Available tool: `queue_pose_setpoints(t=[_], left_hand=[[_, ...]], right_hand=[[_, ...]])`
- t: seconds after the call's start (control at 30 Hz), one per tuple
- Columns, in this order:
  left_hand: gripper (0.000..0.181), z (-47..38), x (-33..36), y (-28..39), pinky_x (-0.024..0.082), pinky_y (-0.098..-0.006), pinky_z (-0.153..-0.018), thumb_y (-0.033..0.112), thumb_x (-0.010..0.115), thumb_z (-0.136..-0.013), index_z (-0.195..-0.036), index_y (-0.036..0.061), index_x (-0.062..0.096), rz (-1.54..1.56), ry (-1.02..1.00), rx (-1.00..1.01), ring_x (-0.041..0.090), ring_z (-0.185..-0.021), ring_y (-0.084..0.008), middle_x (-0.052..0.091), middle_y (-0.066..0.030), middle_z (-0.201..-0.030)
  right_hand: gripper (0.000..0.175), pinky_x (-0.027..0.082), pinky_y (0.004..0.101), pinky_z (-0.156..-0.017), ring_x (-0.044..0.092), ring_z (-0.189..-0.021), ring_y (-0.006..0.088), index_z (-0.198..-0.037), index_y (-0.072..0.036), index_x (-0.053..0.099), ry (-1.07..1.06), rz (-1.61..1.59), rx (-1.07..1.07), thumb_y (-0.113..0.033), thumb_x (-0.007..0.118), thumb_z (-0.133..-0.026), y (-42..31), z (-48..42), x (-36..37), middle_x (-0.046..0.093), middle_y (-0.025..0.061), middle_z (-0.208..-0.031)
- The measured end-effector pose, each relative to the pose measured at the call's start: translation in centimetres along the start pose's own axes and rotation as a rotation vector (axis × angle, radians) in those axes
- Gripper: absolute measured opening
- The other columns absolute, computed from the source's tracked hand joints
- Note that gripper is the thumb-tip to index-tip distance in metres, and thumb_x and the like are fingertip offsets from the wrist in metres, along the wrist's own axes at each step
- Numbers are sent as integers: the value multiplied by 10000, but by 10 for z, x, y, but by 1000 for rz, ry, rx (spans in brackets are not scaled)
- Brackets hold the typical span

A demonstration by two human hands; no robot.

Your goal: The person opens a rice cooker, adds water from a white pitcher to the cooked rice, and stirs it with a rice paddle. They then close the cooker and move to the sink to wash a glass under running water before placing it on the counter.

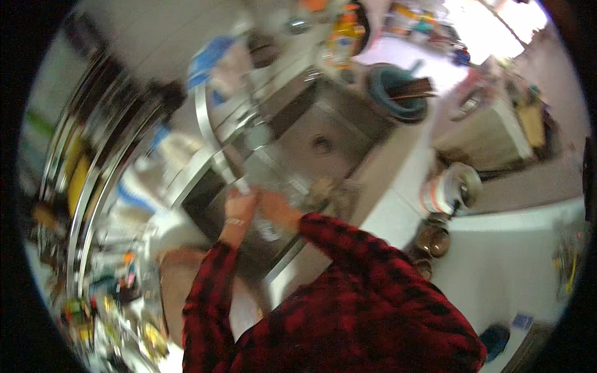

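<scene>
My left hand (pixel 240 205) and my right hand (pixel 275 205) are close together over the near-left basin of a double-basin sink (pixel 345 126). Right above them is the spout end of a tall curved faucet (pixel 205 116), and the left hand's fingers reach up to its tip. Blur hides how the fingers are placed and whether they grip the spout. Clear and pale items lie in the sink just beyond the right hand, too smeared to name.
Beyond the sink stand a yellow bottle with an orange cap (pixel 345 39) and a teal tub (pixel 396 93) holding brown pieces. A white bucket (pixel 452 189) is to the right. A metal dish rack (pixel 93 177) lines the left, with a brown board (pixel 179 289) nearer.
</scene>
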State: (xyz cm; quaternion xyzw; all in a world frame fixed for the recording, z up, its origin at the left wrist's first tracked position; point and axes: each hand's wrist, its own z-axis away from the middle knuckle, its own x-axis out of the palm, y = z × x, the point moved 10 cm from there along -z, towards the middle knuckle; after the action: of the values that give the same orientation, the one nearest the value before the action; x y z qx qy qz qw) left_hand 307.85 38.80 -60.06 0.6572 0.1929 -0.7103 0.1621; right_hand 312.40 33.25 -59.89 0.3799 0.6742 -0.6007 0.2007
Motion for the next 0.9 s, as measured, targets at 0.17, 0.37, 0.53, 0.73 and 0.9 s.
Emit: queue_pose_setpoints(t=[0.17,0.37,0.53,0.73,0.9], left_hand=[[336,40,-3,-46,472,-428,-913,49,557,-799,-1120,117,632,680,219,-509,575,-1097,-328,656,-117,-1091],[666,90,-3,2,499,-390,-902,-15,442,-900,-1501,181,232,1147,670,-732,617,-1031,-370,510,-216,-1340],[406,80,27,18,542,-359,-716,-14,444,-916,-1303,97,496,1759,368,-1114,639,-971,-203,647,-132,-1085],[220,63,112,-54,527,-369,-666,106,558,-864,-1071,50,607,1469,119,-909,665,-841,-251,677,-130,-963],[227,57,109,1,520,-373,-669,159,624,-838,-1033,43,626,1730,395,-1046,661,-816,-252,678,-125,-943]], right_hand=[[337,519,482,-775,632,-901,409,-1168,35,534,76,-139,404,-62,502,-847,31,17,0,609,266,-1088],[306,550,415,-711,660,-881,331,-1152,19,546,52,-99,348,-31,482,-857,70,30,75,582,225,-1130],[284,556,378,-607,644,-720,340,-1140,-16,527,287,-674,602,-37,488,-860,103,50,81,595,216,-1027],[349,519,462,-627,609,-673,400,-1188,-17,457,-63,-316,497,-61,523,-848,42,37,14,592,245,-857],[369,502,454,-705,621,-800,411,-1216,-30,431,61,-155,447,-50,501,-855,38,16,-17,608,247,-901]])
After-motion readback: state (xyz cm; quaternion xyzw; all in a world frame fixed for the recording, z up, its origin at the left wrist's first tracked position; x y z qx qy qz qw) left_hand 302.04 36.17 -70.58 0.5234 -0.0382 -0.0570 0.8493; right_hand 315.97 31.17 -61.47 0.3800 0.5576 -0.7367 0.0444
